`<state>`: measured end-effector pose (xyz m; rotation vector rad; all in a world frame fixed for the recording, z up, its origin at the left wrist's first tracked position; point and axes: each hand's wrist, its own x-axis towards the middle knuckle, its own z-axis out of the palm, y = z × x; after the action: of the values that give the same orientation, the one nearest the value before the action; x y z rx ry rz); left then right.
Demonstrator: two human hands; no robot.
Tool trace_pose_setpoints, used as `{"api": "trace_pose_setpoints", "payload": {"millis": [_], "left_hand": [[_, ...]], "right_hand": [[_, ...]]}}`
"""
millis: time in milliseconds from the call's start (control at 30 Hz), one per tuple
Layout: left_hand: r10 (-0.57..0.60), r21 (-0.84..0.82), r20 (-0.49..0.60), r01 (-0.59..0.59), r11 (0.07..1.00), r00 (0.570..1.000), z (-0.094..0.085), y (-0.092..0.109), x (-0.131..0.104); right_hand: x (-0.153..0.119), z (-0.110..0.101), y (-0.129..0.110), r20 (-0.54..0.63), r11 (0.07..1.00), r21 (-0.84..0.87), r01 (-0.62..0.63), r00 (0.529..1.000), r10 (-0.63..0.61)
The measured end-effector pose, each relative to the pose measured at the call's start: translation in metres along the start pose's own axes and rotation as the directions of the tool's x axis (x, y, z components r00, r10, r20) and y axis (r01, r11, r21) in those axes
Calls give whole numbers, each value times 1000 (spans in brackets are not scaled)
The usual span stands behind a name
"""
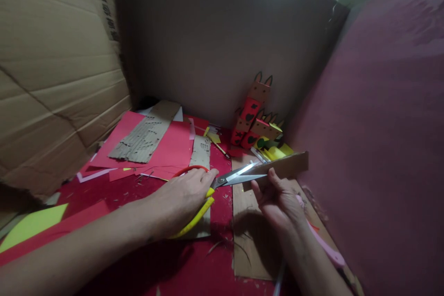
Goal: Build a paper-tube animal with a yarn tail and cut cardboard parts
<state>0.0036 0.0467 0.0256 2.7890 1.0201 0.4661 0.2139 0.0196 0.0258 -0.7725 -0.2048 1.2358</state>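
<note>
My left hand is wrapped round the handles of a pair of scissors with yellow and red grips. The scissors' blades are parted and point right, with their tips at the left part of a brown cardboard strip. Pinched between the thumb and fingers of my right hand, the strip is held above a flat cardboard piece. Another narrow cardboard piece passes under my left hand.
Red paper and ridged cardboard lie at the back left. Red and brown paper figures with ears stand against the back wall. A large cardboard sheet rises on the left; a pink object lies right.
</note>
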Motion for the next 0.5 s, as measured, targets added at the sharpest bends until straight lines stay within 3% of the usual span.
{"api": "trace_pose_setpoints", "payload": {"millis": [267,500], "left_hand": [[6,23,15,-7,1000,1000,3,-2,1],[6,39,22,-7,999,1000,5,-5,0]], "right_hand": [[2,-3,0,7,998,-71,0,1000,1],[1,-2,0,27,1000,-23,-14,1000,15]]}}
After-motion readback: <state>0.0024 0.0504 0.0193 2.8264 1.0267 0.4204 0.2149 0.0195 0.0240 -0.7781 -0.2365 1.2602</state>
